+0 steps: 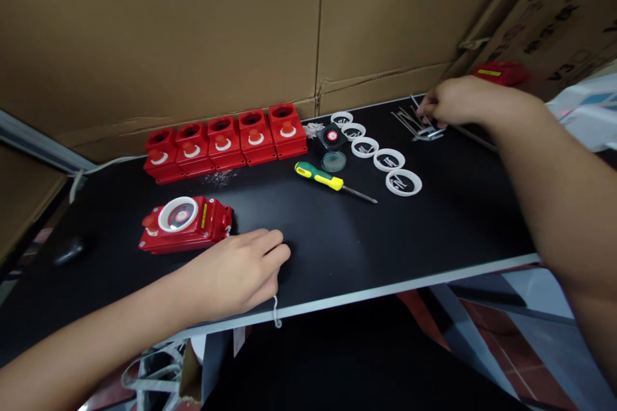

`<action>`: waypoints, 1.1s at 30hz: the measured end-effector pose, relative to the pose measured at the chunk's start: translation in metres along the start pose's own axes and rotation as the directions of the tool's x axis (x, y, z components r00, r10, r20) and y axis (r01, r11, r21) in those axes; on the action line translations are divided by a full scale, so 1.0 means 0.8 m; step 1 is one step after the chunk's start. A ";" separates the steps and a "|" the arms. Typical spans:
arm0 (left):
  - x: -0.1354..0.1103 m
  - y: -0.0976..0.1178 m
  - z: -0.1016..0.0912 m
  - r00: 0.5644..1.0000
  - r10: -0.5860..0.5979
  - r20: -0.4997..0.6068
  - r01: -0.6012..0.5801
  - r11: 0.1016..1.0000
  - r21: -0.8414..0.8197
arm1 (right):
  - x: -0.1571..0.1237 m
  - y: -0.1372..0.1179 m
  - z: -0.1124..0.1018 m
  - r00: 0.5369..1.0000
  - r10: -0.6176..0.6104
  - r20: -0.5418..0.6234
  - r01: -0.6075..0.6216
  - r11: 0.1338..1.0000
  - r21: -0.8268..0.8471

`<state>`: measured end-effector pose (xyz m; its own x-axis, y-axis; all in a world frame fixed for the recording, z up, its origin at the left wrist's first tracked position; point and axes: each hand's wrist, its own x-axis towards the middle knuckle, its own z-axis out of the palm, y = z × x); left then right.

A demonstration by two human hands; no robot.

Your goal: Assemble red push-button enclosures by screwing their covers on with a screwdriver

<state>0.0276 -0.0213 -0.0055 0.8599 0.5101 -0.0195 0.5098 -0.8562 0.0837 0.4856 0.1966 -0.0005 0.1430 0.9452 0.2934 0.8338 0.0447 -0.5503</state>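
Note:
My left hand (238,270) rests on the black table (434,237) near its front edge, fingers curled loosely, right beside a red switch box (186,223) with a white ring on top. A white cord hangs from under that hand. My right hand (450,103) reaches to the far right of the table and pinches at a pile of thin metal pins (419,125). What exactly its fingers hold is too small to make out.
Several red boxes (224,140) stand in a row against the cardboard wall. A green and yellow screwdriver (328,180), a black cap (331,137), a clear lens (333,161) and several white rings (388,159) lie mid-table. Another red box (499,72) sits far right.

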 end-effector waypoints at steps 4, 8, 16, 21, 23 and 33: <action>-0.009 -0.003 -0.021 0.989 -0.067 0.133 0.102 0.956 -0.275 | -0.029 -0.035 -0.010 0.980 0.110 0.165 -0.055 0.950 -0.306; -0.014 -0.007 -0.038 0.977 -0.005 0.215 0.101 0.895 -0.435 | -0.062 -0.086 -0.014 0.996 0.019 0.082 0.016 0.912 -0.409; 0.001 0.009 -0.007 0.994 0.112 -0.017 -0.111 0.930 -0.350 | -0.122 -0.151 0.030 0.910 -0.343 0.231 0.403 0.864 -0.302; -0.008 0.012 -0.037 0.966 0.051 -0.252 -0.101 0.976 -0.192 | -0.133 -0.141 0.037 0.807 -0.536 0.247 0.589 0.760 -0.274; -0.026 -0.002 -0.063 0.960 -0.019 -0.280 -0.007 0.996 -0.092 | -0.133 -0.137 0.036 0.795 -0.555 0.245 0.606 0.748 -0.270; -0.079 -0.097 -0.078 0.805 -0.570 0.164 0.588 0.803 -0.092 | -0.181 -0.162 0.084 0.695 -0.559 0.452 0.700 0.670 -0.248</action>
<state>-0.0677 0.0180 0.0514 0.4055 0.8855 -0.2269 0.9130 -0.3803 0.1475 0.3211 0.0760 -0.0240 -0.6078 0.7781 0.1586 0.7908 0.6113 0.0311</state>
